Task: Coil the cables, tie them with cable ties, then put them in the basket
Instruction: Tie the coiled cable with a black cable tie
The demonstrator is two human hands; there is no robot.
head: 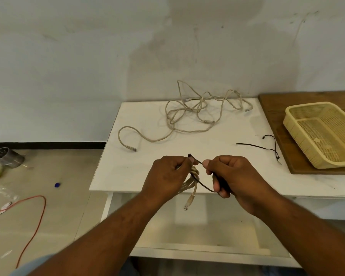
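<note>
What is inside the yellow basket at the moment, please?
The basket holds no cables; only a couple of pale scraps lie on its mesh floor. Its near wall hides the front corner.

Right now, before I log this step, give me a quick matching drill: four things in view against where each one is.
Things:
1. coiled cable
2. tangled cables
3. basket
4. spare black ties

Places:
A. on the wooden board, right side
B. loose at the back of the white table
C. held in the left hand, a black tie being wrapped by the right hand
D. on the white table beside the board's edge

Pairs: 1-C, 2-B, 3-A, 4-D
</note>
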